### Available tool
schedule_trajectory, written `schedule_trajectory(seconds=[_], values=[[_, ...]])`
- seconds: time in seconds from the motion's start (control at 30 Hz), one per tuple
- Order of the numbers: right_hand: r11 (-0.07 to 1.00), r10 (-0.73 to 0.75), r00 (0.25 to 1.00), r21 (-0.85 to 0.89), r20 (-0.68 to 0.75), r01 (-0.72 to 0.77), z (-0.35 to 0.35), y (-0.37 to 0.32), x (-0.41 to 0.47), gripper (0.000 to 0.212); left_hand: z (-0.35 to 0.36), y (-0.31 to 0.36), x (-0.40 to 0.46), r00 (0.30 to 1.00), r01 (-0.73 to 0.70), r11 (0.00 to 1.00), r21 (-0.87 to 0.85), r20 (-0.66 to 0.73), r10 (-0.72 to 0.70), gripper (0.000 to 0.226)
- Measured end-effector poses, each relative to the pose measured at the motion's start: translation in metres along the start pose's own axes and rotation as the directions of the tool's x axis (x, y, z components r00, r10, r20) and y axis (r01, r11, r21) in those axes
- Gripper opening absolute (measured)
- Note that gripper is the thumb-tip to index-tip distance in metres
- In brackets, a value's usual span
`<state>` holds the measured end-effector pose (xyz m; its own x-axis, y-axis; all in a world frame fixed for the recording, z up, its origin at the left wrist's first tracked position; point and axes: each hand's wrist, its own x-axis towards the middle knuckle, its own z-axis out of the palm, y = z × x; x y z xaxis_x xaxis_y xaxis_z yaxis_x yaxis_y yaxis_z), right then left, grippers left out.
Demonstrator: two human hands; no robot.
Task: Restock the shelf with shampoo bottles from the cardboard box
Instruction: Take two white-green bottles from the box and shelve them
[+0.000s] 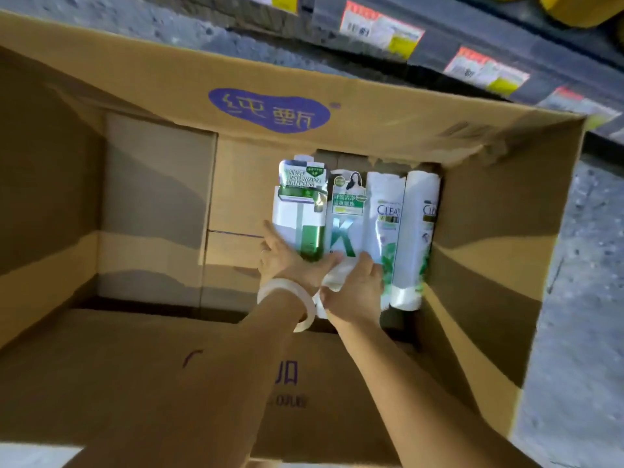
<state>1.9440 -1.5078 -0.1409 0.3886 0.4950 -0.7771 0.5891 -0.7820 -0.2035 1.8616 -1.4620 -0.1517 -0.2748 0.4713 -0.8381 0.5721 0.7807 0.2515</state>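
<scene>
**Risk note: lifting packs out of a deep, nearly empty box**

The cardboard box [304, 106] is seen from above, flaps open, resting on the floor [580, 298] just near of the shelf [472, 45]; only the shelf's front rail with price labels [381, 27] is in view, far right. Most of the box floor is bare. Four shampoo items lie side by side against the right wall: a carded green pack [300, 211], a pack marked K [347, 217] and two white CLEAR bottles [385, 231], [420, 238].

Both arms are reached down into the box. The left hand [283, 261] is closed around the near end of the carded green pack, thumb spread along its left edge. The right hand [354, 288] is clenched on the near end of the K pack; how far the fingers wrap beneath is hidden.

Judged risks, largest first:
- A grip at one end only may let a pack swing or slip during the lift.
- The thin card may bend or tear under the load.
- The neighbouring CLEAR bottle, touching the K pack, may be dragged or rolled.
- The white bangle [287, 298] on the left wrist may catch on a flap.
</scene>
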Motion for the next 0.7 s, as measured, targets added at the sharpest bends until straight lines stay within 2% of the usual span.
schedule_trajectory(seconds=[0.1,0.17,0.33,0.43,0.5,0.6,0.7], values=[[1.000,0.017,0.998,-0.014,-0.064,-0.018,0.010,-0.004,0.001,0.087,0.000,-0.003,0.012,0.997,-0.014,0.999,-0.042,-0.082,0.011,0.089],[0.999,0.016,0.998,-0.036,-0.063,-0.018,0.015,-0.008,0.003,0.091,-0.007,-0.010,0.017,0.992,-0.048,0.999,-0.017,-0.117,0.046,0.075],[0.997,0.069,0.995,-0.036,-0.076,-0.072,0.033,-0.026,0.012,0.094,-0.031,-0.034,0.023,0.970,-0.061,0.987,0.151,-0.223,0.094,0.078],[0.993,0.106,0.992,0.065,-0.062,-0.102,0.046,-0.034,0.016,0.089,-0.033,-0.042,0.026,0.972,-0.077,0.986,0.148,-0.209,0.108,0.088],[0.993,0.102,0.991,0.068,-0.085,-0.097,0.051,-0.035,0.017,0.087,-0.031,-0.044,0.030,0.969,-0.092,0.987,0.135,-0.217,0.120,0.091],[0.992,0.106,0.990,0.081,-0.095,-0.099,0.045,-0.030,0.017,0.079,-0.030,-0.046,0.032,0.964,-0.107,0.986,0.130,-0.228,0.134,0.083],[0.981,0.116,0.993,0.159,-0.008,-0.113,0.023,-0.026,0.010,0.078,-0.034,-0.044,0.022,0.956,-0.130,0.984,0.122,-0.247,0.157,0.078]])
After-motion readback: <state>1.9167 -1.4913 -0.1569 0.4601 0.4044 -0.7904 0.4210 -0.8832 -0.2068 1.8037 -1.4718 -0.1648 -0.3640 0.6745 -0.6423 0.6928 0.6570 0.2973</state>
